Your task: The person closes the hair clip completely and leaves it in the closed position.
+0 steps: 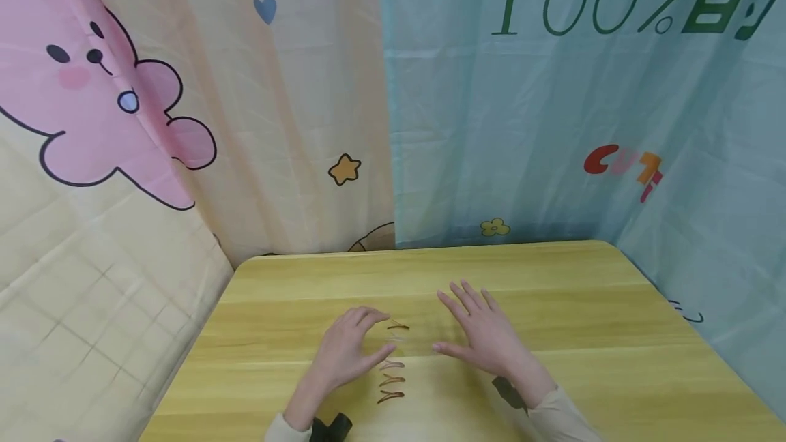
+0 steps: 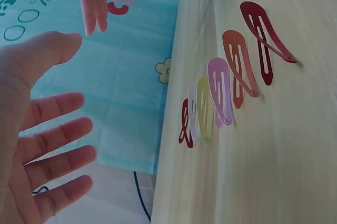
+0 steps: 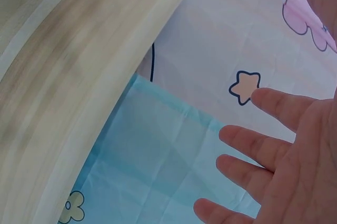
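Several snap hair clips lie in a column on the wooden table, their arms sprung apart. In the left wrist view a dark red clip [image 2: 254, 12] comes nearest, followed by an orange clip [image 2: 232, 40], a pink clip [image 2: 215, 71], a yellow clip [image 2: 202, 92], a whitish clip [image 2: 192, 103] and another dark red clip [image 2: 184, 124] at the far end. My left hand [image 1: 348, 350] hovers just left of the column, thumb and fingers spread apart, holding nothing. To the right of the clips, my right hand [image 1: 491, 336] is raised with fingers spread and nothing in it.
The wooden table [image 1: 295, 285] has rounded far corners. Behind it hangs a blue curtain [image 1: 479, 121] beside a cream curtain [image 1: 307, 101] with printed figures. A black wrist strap [image 1: 331, 428] shows by the left sleeve.
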A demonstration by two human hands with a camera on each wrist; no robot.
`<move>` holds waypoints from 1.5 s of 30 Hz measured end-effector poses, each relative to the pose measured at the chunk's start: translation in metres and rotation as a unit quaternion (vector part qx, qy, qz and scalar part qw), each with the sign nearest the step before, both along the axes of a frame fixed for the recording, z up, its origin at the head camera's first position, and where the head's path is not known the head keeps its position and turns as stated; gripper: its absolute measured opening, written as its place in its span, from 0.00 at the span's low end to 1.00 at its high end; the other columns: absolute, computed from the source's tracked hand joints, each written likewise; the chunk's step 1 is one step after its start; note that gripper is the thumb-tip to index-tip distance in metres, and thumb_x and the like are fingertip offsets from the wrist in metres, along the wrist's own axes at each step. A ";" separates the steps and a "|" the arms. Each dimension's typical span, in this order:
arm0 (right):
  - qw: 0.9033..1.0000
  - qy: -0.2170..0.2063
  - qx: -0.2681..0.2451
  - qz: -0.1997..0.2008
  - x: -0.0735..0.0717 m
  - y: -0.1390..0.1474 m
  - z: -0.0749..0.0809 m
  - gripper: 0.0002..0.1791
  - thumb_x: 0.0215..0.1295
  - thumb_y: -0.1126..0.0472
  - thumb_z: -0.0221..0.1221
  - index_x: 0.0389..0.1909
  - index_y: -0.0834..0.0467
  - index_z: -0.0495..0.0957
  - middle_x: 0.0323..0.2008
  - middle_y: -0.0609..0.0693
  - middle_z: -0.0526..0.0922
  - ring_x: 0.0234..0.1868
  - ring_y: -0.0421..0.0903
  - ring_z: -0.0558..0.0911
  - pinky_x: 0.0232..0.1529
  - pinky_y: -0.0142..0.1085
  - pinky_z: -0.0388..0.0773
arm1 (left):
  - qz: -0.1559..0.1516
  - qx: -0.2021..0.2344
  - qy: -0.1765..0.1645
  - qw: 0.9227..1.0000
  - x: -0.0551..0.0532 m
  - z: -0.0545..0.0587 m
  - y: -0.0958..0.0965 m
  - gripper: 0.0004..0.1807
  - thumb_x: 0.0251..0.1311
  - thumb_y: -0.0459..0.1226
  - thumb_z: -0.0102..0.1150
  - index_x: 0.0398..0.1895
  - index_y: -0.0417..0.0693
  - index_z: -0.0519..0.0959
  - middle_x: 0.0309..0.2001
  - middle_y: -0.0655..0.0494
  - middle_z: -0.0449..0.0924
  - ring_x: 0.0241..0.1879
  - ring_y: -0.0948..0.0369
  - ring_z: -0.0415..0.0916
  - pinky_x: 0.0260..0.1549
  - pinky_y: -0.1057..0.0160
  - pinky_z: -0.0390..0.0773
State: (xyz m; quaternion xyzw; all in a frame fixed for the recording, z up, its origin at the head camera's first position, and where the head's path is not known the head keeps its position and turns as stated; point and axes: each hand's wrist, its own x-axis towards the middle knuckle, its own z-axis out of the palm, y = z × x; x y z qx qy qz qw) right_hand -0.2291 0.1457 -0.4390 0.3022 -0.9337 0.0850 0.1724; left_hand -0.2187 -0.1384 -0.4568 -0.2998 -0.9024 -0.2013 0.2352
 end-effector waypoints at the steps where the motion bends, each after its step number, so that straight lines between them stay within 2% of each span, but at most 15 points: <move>1: 1.000 0.000 -0.001 -0.001 0.000 0.000 0.001 0.49 0.57 0.24 0.45 0.71 0.52 0.59 0.70 0.57 0.58 0.70 0.57 0.54 0.64 0.57 0.51 | -0.005 0.005 -0.008 1.000 -0.001 -0.001 -0.001 0.25 0.53 0.54 0.65 0.50 0.52 0.79 0.47 0.60 0.77 0.48 0.61 0.73 0.44 0.56 0.75; 4: 1.000 -0.003 -0.005 -0.003 0.000 0.000 0.001 0.49 0.57 0.23 0.44 0.71 0.52 0.59 0.69 0.57 0.60 0.70 0.57 0.55 0.63 0.57 0.52 | -0.017 0.011 -0.041 0.999 -0.002 -0.003 -0.004 0.18 0.53 0.53 0.66 0.42 0.54 0.81 0.43 0.63 0.77 0.43 0.62 0.74 0.39 0.59 0.76; 10: 1.000 -0.010 -0.009 -0.009 0.000 0.001 0.001 0.49 0.56 0.22 0.43 0.70 0.53 0.62 0.66 0.58 0.64 0.68 0.58 0.58 0.63 0.57 0.53 | -0.019 -0.015 -0.125 0.992 0.002 -0.005 -0.008 0.17 0.51 0.57 0.66 0.32 0.56 0.81 0.33 0.68 0.76 0.33 0.64 0.75 0.30 0.66 0.74; 17: 1.000 -0.008 -0.005 -0.018 -0.001 0.003 0.004 0.49 0.56 0.22 0.41 0.69 0.53 0.63 0.66 0.57 0.65 0.68 0.58 0.59 0.63 0.57 0.53 | -0.048 -0.050 -0.180 0.981 0.006 0.001 -0.008 0.15 0.44 0.55 0.72 0.18 0.65 0.75 0.23 0.73 0.71 0.22 0.72 0.65 0.20 0.71 0.66; 22: 1.000 -0.002 -0.004 -0.017 0.000 0.003 0.006 0.48 0.57 0.22 0.42 0.67 0.53 0.65 0.65 0.57 0.66 0.68 0.57 0.59 0.64 0.56 0.53 | -0.068 -0.087 -0.218 0.970 0.013 0.007 -0.007 0.17 0.38 0.54 0.75 0.13 0.65 0.74 0.17 0.78 0.66 0.18 0.75 0.62 0.18 0.72 0.65; 26: 1.000 -0.002 -0.003 -0.017 0.000 0.003 0.005 0.47 0.57 0.22 0.42 0.66 0.53 0.66 0.65 0.57 0.66 0.68 0.58 0.59 0.64 0.56 0.52 | -0.066 -0.119 -0.227 0.964 0.019 0.007 -0.003 0.18 0.34 0.55 0.76 0.11 0.65 0.75 0.15 0.80 0.65 0.18 0.76 0.62 0.19 0.72 0.65; 31: 1.000 -0.010 -0.002 -0.017 0.001 0.002 0.003 0.48 0.56 0.22 0.41 0.66 0.54 0.68 0.65 0.58 0.66 0.68 0.58 0.59 0.64 0.57 0.52 | -0.056 -0.149 -0.212 0.964 0.024 0.003 0.001 0.19 0.29 0.56 0.77 0.09 0.66 0.73 0.15 0.81 0.64 0.19 0.76 0.62 0.21 0.72 0.66; 35: 1.000 -0.011 -0.002 -0.018 0.001 0.002 0.003 0.47 0.56 0.22 0.42 0.65 0.53 0.68 0.65 0.57 0.66 0.68 0.58 0.59 0.64 0.56 0.52 | -0.050 -0.156 -0.203 0.965 0.026 0.001 0.002 0.20 0.28 0.55 0.78 0.09 0.66 0.72 0.16 0.80 0.64 0.20 0.75 0.62 0.22 0.71 0.65; 41: 1.000 -0.001 -0.004 -0.012 0.001 0.001 0.002 0.45 0.57 0.24 0.46 0.64 0.54 0.70 0.64 0.57 0.67 0.68 0.57 0.59 0.64 0.56 0.53 | -0.048 -0.159 -0.217 0.962 0.026 0.002 0.002 0.19 0.30 0.52 0.78 0.10 0.65 0.73 0.17 0.78 0.64 0.21 0.75 0.62 0.23 0.70 0.65; 45: 1.000 -0.002 -0.001 -0.016 0.001 0.001 0.002 0.45 0.57 0.24 0.45 0.64 0.53 0.70 0.64 0.57 0.67 0.68 0.57 0.59 0.64 0.56 0.52 | -0.052 -0.161 -0.214 0.962 0.026 0.001 0.003 0.18 0.31 0.51 0.78 0.10 0.65 0.73 0.17 0.78 0.65 0.21 0.75 0.62 0.22 0.69 0.65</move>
